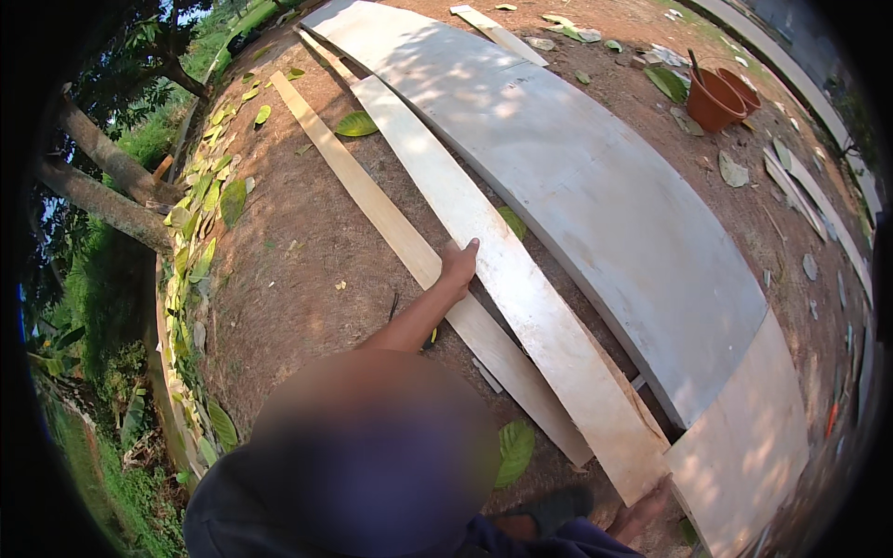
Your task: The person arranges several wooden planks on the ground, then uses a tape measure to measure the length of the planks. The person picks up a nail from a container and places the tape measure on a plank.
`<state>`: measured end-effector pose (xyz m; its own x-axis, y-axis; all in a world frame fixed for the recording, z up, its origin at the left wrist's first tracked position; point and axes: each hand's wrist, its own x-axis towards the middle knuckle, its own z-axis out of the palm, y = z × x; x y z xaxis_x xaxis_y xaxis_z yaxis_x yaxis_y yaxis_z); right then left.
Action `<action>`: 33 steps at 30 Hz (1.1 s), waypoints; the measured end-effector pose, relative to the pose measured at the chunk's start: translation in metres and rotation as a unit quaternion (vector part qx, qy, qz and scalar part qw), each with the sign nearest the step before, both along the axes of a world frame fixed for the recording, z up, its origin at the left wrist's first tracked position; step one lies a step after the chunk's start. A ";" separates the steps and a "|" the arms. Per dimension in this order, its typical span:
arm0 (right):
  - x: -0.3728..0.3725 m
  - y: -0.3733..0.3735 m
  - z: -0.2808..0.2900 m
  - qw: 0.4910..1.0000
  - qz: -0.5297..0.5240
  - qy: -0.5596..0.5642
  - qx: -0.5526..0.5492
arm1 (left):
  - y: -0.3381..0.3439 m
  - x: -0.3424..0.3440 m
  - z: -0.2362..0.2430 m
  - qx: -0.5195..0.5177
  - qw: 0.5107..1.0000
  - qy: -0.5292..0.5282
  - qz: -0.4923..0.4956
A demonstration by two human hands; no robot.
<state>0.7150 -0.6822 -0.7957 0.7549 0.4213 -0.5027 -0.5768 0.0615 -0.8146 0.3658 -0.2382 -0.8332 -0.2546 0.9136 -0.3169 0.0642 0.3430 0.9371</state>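
Observation:
A long, pale board [516,321] runs diagonally through the middle. My left hand [458,270] is closed on its left edge, thumb on top. My right hand [644,507] grips its near end at the bottom, fingers partly hidden by the wood. Left of it a narrower, light plank [355,177] lies on the dirt. Along its right side is a wide grey panel [614,205], whose near end meets a tan plywood sheet [744,418] close to my right hand. A large blurred patch at the bottom hides the upper part of my left arm and whatever is beneath it.
Two orange buckets [714,102] stand at the upper right among fallen leaves and scraps. Thin strips [795,195] lie along the right. Another plank [498,30] is behind the panel. Tree trunks [116,200], a leaf-strewn edge and green undergrowth border the left. A large leaf [512,451] lies near me.

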 end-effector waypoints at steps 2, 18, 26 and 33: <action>-0.011 -0.005 -0.007 0.999 -0.038 -0.020 -0.023 | 0.008 0.000 -0.002 0.005 0.999 -0.041 0.005; -0.076 0.019 0.002 0.980 0.193 0.008 -0.048 | 0.094 -0.061 -0.044 -0.041 0.990 -0.136 0.025; -0.089 0.019 -0.003 0.981 0.190 0.034 -0.008 | 0.112 -0.089 -0.055 -0.054 0.991 -0.115 0.031; -0.034 0.024 -0.018 0.997 0.032 0.023 -0.061 | 0.071 -0.029 -0.030 -0.023 0.999 -0.032 -0.035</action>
